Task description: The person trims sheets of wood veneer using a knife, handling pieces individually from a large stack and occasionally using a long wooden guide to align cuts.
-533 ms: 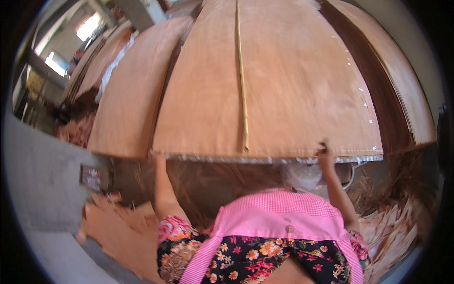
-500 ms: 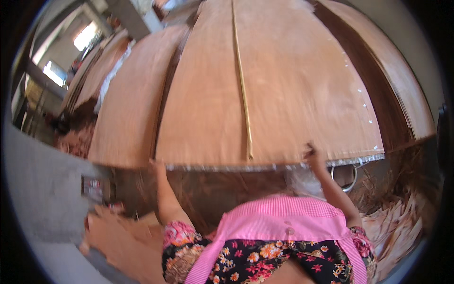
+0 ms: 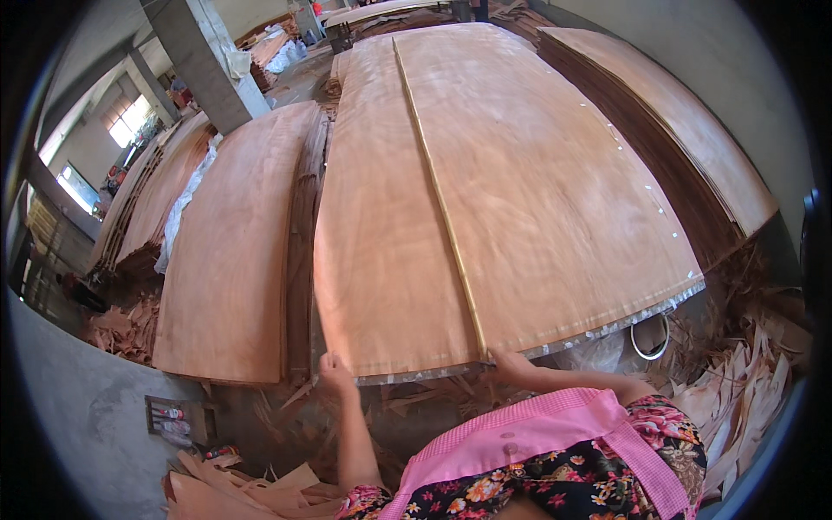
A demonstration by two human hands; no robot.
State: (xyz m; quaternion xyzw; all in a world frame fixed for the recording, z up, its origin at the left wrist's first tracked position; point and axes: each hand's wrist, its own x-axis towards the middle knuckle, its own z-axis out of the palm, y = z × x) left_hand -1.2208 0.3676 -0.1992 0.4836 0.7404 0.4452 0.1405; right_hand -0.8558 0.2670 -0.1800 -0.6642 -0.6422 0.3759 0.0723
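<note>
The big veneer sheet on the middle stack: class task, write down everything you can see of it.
The veneer sheet is thin, reddish-tan wood with faint grain, lying flat on top of a stack. A pale strip runs lengthwise along it. Small light patches dot its right edge. The left hand is at its near left corner and the right hand touches the near edge by the strip's end.

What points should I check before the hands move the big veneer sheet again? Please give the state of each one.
1. Left hand at the near edge of the top veneer sheet: ok.
2. Right hand at the near edge, by the seam: ok.
3. Grip closed on the sheet: cannot tell, fingers partly hidden.
4. Pale seam strip lying flat along the sheet: ok.
5. Sheet square with the stack below: cannot tell.
6. Floor underfoot free of veneer scraps: not ok.
</note>
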